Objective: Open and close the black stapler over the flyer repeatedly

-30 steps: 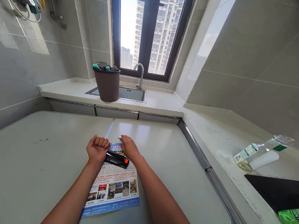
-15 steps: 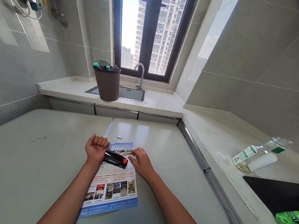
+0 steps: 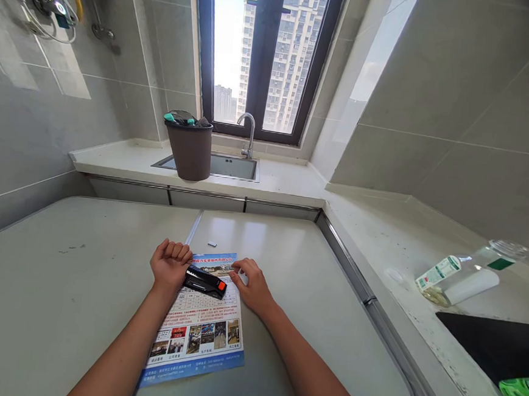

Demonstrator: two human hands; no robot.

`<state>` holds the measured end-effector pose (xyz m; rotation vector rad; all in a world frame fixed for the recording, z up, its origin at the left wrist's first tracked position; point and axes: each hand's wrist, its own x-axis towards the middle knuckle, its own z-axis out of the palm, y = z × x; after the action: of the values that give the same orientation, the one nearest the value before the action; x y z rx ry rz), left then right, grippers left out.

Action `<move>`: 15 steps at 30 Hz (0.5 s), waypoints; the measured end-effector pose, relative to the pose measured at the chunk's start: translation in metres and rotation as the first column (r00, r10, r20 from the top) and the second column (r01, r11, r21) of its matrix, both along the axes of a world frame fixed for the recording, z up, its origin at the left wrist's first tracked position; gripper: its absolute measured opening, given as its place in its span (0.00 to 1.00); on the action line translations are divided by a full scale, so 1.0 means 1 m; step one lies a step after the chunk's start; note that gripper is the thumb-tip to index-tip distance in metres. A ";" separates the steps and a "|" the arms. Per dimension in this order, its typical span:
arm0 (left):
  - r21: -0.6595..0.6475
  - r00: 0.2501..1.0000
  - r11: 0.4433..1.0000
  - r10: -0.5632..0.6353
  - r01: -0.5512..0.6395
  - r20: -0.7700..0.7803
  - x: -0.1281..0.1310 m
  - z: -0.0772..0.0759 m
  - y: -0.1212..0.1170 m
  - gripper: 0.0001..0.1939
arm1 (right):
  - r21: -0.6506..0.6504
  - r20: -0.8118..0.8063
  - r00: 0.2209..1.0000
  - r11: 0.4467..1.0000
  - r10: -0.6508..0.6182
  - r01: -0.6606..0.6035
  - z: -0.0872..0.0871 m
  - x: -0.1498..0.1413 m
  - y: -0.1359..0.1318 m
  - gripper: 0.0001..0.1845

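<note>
A printed flyer with blue bands, text and small photos lies flat on the white tabletop. Across its upper part rests a black stapler with an orange-red tip pointing right. My left hand is closed in a fist at the flyer's upper left, against the stapler's rear end; what its fingers enclose is hidden. By the flyer's upper right edge is my right hand, with thumb and forefinger curved and a gap between them. Just beyond the flyer lies a small pale strip.
Behind the table, a brown bin stands on the counter at the edge of a sink with a faucet. On the right counter are a clear bottle lying down, a dark recess and a green packet.
My right thumb and forefinger have parted slightly, and the right hand has shifted a little. The left hand, stapler and flyer stay in place. The view tilts slightly.
</note>
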<state>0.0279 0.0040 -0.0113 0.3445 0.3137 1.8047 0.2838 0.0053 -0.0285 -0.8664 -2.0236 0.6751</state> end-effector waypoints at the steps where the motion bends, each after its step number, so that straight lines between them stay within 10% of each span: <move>1: -0.001 1.000 1.000 0.003 -0.003 -0.001 0.000 0.001 0.000 0.30 | -0.004 0.004 0.999 0.999 0.045 -0.045 0.001 0.000 -0.001 0.09; 6: 0.013 1.000 1.000 -0.004 0.004 -0.003 0.001 0.002 -0.001 0.30 | -0.055 0.068 0.951 0.953 0.300 -0.297 0.009 -0.005 -0.012 0.20; 15: 0.013 1.000 1.000 0.003 -0.003 -0.010 0.000 0.001 0.000 0.30 | -0.026 0.168 0.950 0.965 0.263 -0.262 0.005 -0.007 -0.015 0.22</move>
<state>0.0281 0.0037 -0.0106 0.3628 0.3099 1.8091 0.2764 -0.0096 -0.0240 -0.6805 -2.3192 0.7721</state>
